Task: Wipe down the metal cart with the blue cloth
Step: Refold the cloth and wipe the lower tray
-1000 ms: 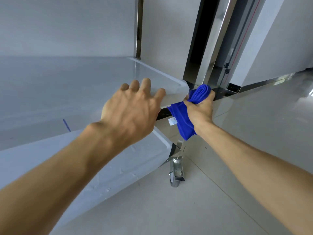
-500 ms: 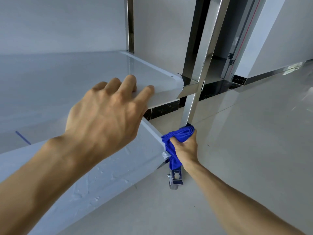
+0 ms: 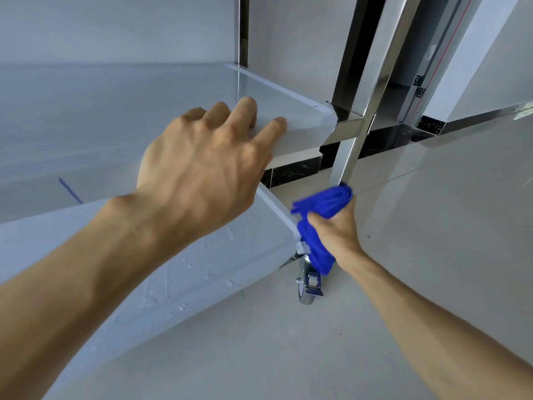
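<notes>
Right hand [image 3: 336, 230] has its fingers bunched around the blue cloth [image 3: 323, 207], pressed against the cart's corner post [image 3: 350, 157], which runs up toward 1 o'clock. Left hand [image 3: 202, 166] sits at 10 o'clock, fingers spread over the upper shelf [image 3: 300, 122] edge. Right's clearly nearer.

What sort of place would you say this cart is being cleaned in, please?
Probably a bare indoor commercial or institutional space: glossy tiled floor, plain pale wall with dark marble skirting, and a wheeled stainless cart.
</notes>
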`<state>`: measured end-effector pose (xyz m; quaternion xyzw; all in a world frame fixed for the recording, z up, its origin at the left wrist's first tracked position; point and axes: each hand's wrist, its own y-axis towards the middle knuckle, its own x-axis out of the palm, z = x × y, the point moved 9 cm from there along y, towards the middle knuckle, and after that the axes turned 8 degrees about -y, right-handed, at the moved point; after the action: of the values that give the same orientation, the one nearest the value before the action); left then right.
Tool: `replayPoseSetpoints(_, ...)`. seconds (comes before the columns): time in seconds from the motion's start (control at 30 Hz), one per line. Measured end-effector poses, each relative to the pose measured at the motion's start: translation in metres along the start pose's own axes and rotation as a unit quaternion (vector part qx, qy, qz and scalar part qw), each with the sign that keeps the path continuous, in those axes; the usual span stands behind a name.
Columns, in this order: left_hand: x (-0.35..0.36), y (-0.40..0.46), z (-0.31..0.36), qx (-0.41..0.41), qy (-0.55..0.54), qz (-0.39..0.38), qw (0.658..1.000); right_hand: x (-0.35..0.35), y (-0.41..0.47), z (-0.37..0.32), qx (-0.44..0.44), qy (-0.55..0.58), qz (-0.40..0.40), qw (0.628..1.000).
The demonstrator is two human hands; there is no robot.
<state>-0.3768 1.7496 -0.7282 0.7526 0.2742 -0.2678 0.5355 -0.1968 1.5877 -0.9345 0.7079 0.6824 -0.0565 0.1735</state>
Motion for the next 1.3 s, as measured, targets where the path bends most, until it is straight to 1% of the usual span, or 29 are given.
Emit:
replayPoseSetpoints(0.03, -0.001, 0.000, 0.000, -0.007, 0.003, -0.006, 1.000, 0.005, -0.006, 0.015, 0.028, -0.028, -0.039, 0.998)
replayPoseSetpoints(0.07, -0.002, 0.000, -0.001, -0.014, 0.003, -0.012, 1.000, 0.005, -0.011, 0.026, 0.054, -0.048, -0.058, 0.996)
replayPoseSetpoints(0.13, -0.005, -0.001, 0.000, 0.003, -0.013, -0.011, 1.000, -0.008, -0.017, 0.030, 0.084, -0.034, -0.046, 0.995)
replayPoseSetpoints(0.2, -0.018, -0.006, 0.010, 0.088, -0.084, 0.013, 0.992, -0.021, -0.025, 0.022, 0.096, 0.043, -0.026, 0.994)
replayPoseSetpoints(0.23, -0.027, -0.012, 0.017, 0.136, -0.143, 0.034, 0.980, -0.028, -0.031, 0.018, 0.108, 0.089, -0.021, 0.990)
replayPoseSetpoints(0.27, -0.034, -0.021, 0.021, 0.168, -0.201, 0.053, 0.964, -0.034, -0.040, 0.014, 0.125, 0.135, -0.024, 0.983)
replayPoseSetpoints(0.3, -0.036, -0.031, 0.023, 0.176, -0.257, 0.058, 0.948, -0.037, -0.049, 0.009, 0.139, 0.178, -0.041, 0.973)
replayPoseSetpoints(0.33, -0.031, -0.041, 0.023, 0.159, -0.315, 0.043, 0.935, -0.038, -0.059, 0.002, 0.145, 0.217, -0.073, 0.963)
replayPoseSetpoints(0.37, -0.020, -0.051, 0.021, 0.116, -0.371, 0.008, 0.921, -0.036, -0.068, -0.006, 0.144, 0.253, -0.112, 0.950)
replayPoseSetpoints(0.4, -0.002, -0.061, 0.016, 0.054, -0.417, -0.041, 0.906, -0.032, -0.077, -0.016, 0.144, 0.286, -0.150, 0.935)
replayPoseSetpoints(0.47, 0.040, -0.082, 0.003, -0.080, -0.458, -0.150, 0.872, -0.018, -0.092, -0.031, 0.149, 0.346, -0.215, 0.901)
replayPoseSetpoints(0.53, 0.078, -0.101, -0.017, -0.189, -0.463, -0.226, 0.836, 0.002, -0.103, -0.043, 0.159, 0.390, -0.265, 0.867)
replayPoseSetpoints(0.6, 0.103, -0.119, -0.036, -0.282, -0.480, -0.266, 0.787, 0.028, -0.109, -0.055, 0.181, 0.408, -0.303, 0.842)
replayPoseSetpoints(0.67, 0.117, -0.134, -0.049, -0.357, -0.524, -0.271, 0.724, 0.056, -0.117, -0.068, 0.199, 0.404, -0.349, 0.822)
replayPoseSetpoints(0.7, 0.121, -0.139, -0.052, -0.381, -0.544, -0.268, 0.698, 0.069, -0.121, -0.073, 0.204, 0.394, -0.368, 0.817)
replayPoseSetpoints(0.73, 0.123, -0.143, -0.054, -0.396, -0.555, -0.265, 0.682, 0.080, -0.124, -0.075, 0.209, 0.381, -0.377, 0.818)
replayPoseSetpoints(0.83, 0.121, -0.152, -0.062, -0.411, -0.566, -0.254, 0.668, 0.104, -0.129, -0.075, 0.223, 0.369, -0.367, 0.824)
replayPoseSetpoints(0.87, 0.119, -0.154, -0.065, -0.416, -0.576, -0.247, 0.659, 0.109, -0.129, -0.075, 0.224, 0.372, -0.364, 0.824)
replayPoseSetpoints(0.93, 0.117, -0.158, -0.069, -0.423, -0.608, -0.237, 0.629, 0.115, -0.128, -0.077, 0.218, 0.374, -0.362, 0.825)
replayPoseSetpoints(0.97, 0.116, -0.158, -0.069, -0.422, -0.616, -0.240, 0.620, 0.117, -0.127, -0.078, 0.214, 0.375, -0.364, 0.825)
replayPoseSetpoints(1.07, 0.115, -0.157, -0.067, -0.414, -0.610, -0.239, 0.632, 0.122, -0.128, -0.081, 0.210, 0.374, -0.383, 0.818)
replayPoseSetpoints(1.2, 0.112, -0.150, -0.075, -0.410, -0.564, -0.213, 0.684, 0.117, -0.123, -0.067, 0.210, 0.328, -0.397, 0.831)
replayPoseSetpoints(1.3, 0.110, -0.142, -0.082, -0.413, -0.560, -0.178, 0.696, 0.112, -0.125, -0.051, 0.217, 0.279, -0.419, 0.836)
